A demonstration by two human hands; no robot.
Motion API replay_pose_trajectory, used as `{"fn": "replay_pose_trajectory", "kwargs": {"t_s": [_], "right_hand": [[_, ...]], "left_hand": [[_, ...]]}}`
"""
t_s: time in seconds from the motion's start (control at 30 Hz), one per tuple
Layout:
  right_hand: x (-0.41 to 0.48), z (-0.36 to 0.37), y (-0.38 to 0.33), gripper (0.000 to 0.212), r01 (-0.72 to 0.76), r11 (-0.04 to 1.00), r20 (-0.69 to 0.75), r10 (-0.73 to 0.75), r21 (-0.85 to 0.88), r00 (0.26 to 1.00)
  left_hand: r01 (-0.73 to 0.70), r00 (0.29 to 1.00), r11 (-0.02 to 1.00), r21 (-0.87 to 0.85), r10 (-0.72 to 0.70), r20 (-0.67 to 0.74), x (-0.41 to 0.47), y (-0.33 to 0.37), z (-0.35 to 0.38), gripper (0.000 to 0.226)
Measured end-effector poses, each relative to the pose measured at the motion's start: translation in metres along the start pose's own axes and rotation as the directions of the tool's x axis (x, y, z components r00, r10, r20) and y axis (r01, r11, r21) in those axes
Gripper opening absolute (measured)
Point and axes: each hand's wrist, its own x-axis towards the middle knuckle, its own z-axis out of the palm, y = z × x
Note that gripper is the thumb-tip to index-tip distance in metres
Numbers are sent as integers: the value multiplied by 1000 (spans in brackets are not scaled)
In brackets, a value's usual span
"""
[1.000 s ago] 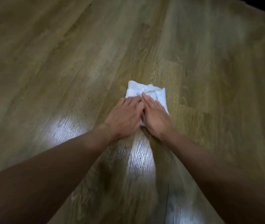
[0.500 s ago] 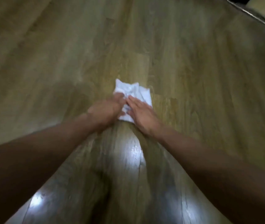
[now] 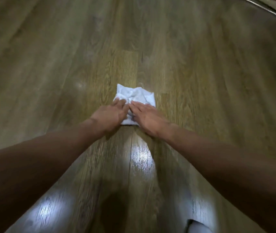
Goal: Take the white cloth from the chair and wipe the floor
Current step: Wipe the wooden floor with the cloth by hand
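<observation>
A folded white cloth (image 3: 136,95) lies flat on the brown wooden floor (image 3: 201,73) in the middle of the head view. My left hand (image 3: 111,113) and my right hand (image 3: 146,116) rest side by side on the near half of the cloth, palms down, fingers pointing away from me and pressing it onto the boards. The far half of the cloth shows beyond my fingertips. Both bare forearms stretch in from the lower corners. No chair is in view.
A metal floor strip (image 3: 261,6) crosses the top right corner with a lighter surface beyond it. Bright light reflections lie on the boards near me. A pale object (image 3: 196,227) shows at the bottom edge, right of centre.
Both hands and the cloth have stayed together on the floor while the view shifted; the cloth has slid over the boards and the floor strip has come into sight at top right.
</observation>
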Motion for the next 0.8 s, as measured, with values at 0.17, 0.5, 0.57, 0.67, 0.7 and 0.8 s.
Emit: {"fn": "replay_pose_trajectory", "kwargs": {"t_s": [0.17,0.5,0.57,0.67,0.7,0.8], "right_hand": [[47,-24,14,60,-58,963,-14,64,264,998],[-38,19,28,53,-135,977,-106,154,168,982],[-17,1,37,52,-183,958,-120,213,219,970],[-2,-17,33,58,-284,932,-81,308,226,948],[-8,-15,27,58,-300,929,-60,320,217,946],[-51,3,13,58,-325,913,-39,344,247,938]], "left_hand": [[291,955,874,-390,-293,55,44,5,-24,47],[-31,981,997,-74,16,-196,22,48,3,45],[6,988,997,-79,-18,-153,50,39,-15,37],[69,997,993,-99,-73,-36,74,38,-34,31],[75,996,993,-86,-79,-40,73,42,-34,33],[-64,991,997,-37,59,-119,53,61,-13,46]]}}
